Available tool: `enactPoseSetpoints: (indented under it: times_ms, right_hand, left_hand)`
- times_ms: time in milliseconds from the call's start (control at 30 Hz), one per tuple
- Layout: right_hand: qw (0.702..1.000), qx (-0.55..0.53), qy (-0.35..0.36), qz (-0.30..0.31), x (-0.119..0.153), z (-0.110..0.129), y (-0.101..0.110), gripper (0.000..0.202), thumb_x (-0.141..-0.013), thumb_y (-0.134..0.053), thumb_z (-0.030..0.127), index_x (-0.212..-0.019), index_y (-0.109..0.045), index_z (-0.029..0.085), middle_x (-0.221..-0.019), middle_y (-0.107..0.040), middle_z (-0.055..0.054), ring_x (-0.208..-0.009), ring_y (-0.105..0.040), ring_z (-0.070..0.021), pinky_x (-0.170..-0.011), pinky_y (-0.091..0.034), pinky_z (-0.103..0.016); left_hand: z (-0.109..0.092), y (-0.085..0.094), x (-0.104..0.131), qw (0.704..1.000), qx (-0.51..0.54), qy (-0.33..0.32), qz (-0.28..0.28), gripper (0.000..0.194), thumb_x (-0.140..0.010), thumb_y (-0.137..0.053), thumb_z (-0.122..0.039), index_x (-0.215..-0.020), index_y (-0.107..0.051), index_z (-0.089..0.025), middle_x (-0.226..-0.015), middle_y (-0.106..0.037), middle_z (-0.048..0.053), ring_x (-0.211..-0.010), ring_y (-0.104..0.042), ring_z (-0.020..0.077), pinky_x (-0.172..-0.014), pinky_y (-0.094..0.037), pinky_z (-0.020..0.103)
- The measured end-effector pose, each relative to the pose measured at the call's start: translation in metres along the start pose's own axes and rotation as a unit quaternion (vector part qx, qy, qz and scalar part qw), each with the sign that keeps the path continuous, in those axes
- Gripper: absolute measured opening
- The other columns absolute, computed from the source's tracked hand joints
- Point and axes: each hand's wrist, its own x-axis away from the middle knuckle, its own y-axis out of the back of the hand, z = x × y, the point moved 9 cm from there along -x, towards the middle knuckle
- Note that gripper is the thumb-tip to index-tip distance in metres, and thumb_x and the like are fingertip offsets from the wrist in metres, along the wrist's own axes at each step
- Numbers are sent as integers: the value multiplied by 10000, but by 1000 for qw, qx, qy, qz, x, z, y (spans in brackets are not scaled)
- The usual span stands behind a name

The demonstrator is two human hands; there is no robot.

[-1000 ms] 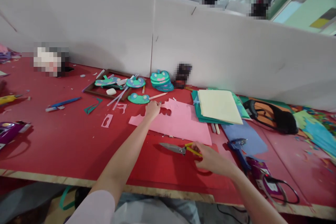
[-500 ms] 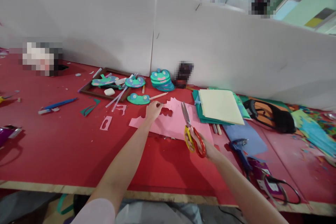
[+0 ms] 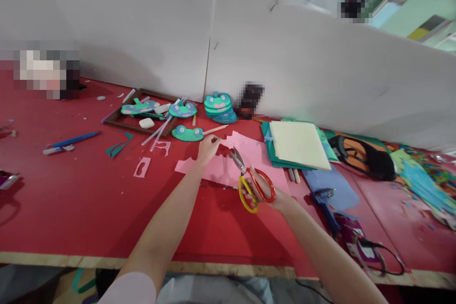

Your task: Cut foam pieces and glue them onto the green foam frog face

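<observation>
A pair of scissors (image 3: 242, 170) with one yellow and one red handle loop is in my right hand (image 3: 263, 187). Its blades are parted and point up and left, over a pink craft sheet (image 3: 260, 154) with a jagged, cut-into edge. My left hand (image 3: 209, 146) is closed in a pinch at the sheet's upper left, on a thin pink part; the fingertips partly hide it. Just behind that hand lie a green frog-face cutout (image 3: 188, 134) and a pencil (image 3: 215, 129). Pink scraps (image 3: 142, 167) with holes lie to its left.
Stacked frog faces (image 3: 219, 107) stand by the white partition (image 3: 302, 57). A brown frame (image 3: 123, 126) holds craft pieces. Right of the pink sheet are cream and green sheets (image 3: 299, 145), a blue glue gun (image 3: 327, 209) and a black-orange pouch (image 3: 366, 156). A blue pen (image 3: 76, 139) lies left.
My right hand has brought the scissors left and turned them, so the blades now lean toward my left hand. My left hand has hardly moved.
</observation>
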Motion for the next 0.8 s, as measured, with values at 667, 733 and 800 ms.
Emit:
enactPoseSetpoints:
  times_ms: [667, 733, 800]
  right_hand:
    - [994, -20, 6, -106, -24, 8, 17, 567, -799, -423, 737, -618, -422, 200, -471, -374, 46, -351, -293, -57, -316, -235, -192]
    - [994, -33, 12, -100, -21, 8, 18, 537, -797, -450, 721, -656, -438, 203, -505, -400, 44, -364, -321, -62, -323, -261, -193]
    - [996, -55, 18, -71, -18, 8, 17, 511, -790, -480, 706, -699, -455, 204, -549, -436, 39, -389, -360, -69, -339, -299, -197]
  left_hand:
    - [1, -1, -2, 1000, -4, 3, 3, 152, -808, -523, -301, -710, -597, -210, -841, -699, 6, -841, -629, 169, -737, -429, 262]
    - [1, -1, -3, 1000, -1, 4, 3, 154, -806, -523, -304, -707, -596, -211, -835, -698, 6, -832, -629, 167, -731, -431, 261]
    - [2, -1, -3, 1000, 3, 4, 4, 150, -804, -521, -296, -708, -599, -211, -832, -699, 7, -816, -631, 164, -716, -433, 258]
